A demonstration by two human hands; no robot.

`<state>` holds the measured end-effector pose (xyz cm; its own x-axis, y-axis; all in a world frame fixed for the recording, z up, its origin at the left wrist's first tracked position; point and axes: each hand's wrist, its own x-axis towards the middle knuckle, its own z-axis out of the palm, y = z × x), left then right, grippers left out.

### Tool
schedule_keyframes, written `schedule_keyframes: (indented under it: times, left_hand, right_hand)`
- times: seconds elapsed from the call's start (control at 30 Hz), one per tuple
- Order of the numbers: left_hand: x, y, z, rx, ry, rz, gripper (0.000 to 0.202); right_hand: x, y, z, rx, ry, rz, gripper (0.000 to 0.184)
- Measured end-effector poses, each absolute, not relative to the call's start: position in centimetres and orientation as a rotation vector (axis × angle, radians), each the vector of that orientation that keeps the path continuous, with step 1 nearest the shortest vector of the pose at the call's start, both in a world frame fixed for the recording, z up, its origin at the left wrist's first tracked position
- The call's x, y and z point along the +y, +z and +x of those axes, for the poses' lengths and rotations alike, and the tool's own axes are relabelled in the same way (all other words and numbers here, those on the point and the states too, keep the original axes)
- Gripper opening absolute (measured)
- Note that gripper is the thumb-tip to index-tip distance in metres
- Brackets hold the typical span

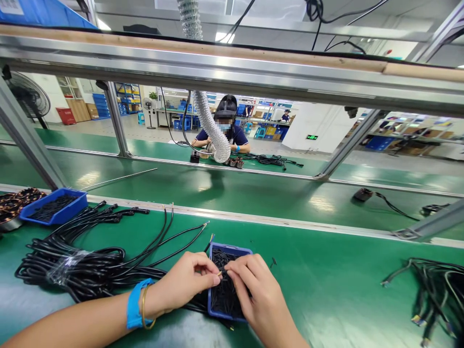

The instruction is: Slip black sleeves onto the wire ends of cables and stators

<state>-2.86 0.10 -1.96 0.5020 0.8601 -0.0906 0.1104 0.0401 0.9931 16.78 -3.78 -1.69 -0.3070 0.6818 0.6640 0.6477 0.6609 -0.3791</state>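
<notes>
My left hand (188, 278), with a blue band and a gold bangle at the wrist, pinches a thin yellowish wire (219, 273). Close to its tip, my right hand (255, 285) has thumb and forefinger pressed together on a small dark piece that looks like a short black tube. Both hands meet over a blue bin (235, 250) filled with short black tubes (226, 295). Left of the bin lies a bundle of black cables (90, 268), tied with clear film, some ends showing bare coloured wires.
A second blue bin (78, 202) and copper-wound coils (21, 200) stand at far left. More black cables (431, 290) lie at right. Metal frame posts (116, 118) and a rail cross ahead. Beyond sits a masked co-worker (239, 133) behind a silver duct hose (206, 113).
</notes>
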Motion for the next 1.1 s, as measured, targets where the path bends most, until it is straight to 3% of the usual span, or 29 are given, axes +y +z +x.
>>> schedule_keyframes:
  times: [0.83, 1.1]
  left_hand:
    - [0.0, -1.9, -2.8, 0.934, 0.657, 1.426, 0.019]
    - [0.1, -0.8, -3.1, 0.909, 0.632, 1.372, 0.023]
  right_hand:
    - [-3.8, -1.5, 17.1, -2.189, 0.109, -1.076, 0.022]
    - [-2.9, -2.4, 16.9, -1.778, 0.494, -1.184, 0.025]
